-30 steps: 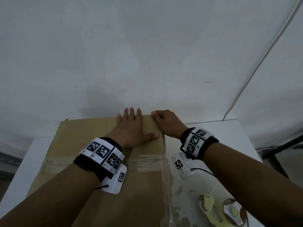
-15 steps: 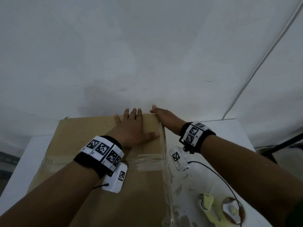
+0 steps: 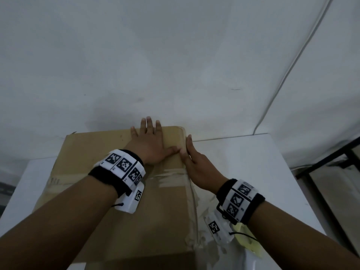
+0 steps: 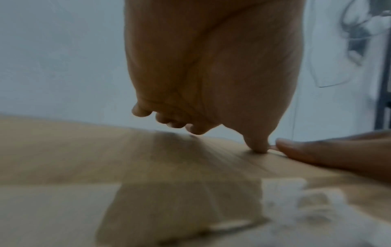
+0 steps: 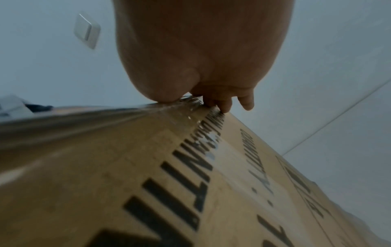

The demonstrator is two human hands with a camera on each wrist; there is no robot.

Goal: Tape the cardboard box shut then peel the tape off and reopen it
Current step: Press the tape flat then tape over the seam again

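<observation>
Right hand (image 3: 196,162) slid nearer, taped box (image 3: 97,152)

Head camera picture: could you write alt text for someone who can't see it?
Two bare hands work on a closed cardboard box on a white table: the left hand lies flat on its top, the right hand runs along the taped right edge. Clear tape crosses the top.
</observation>
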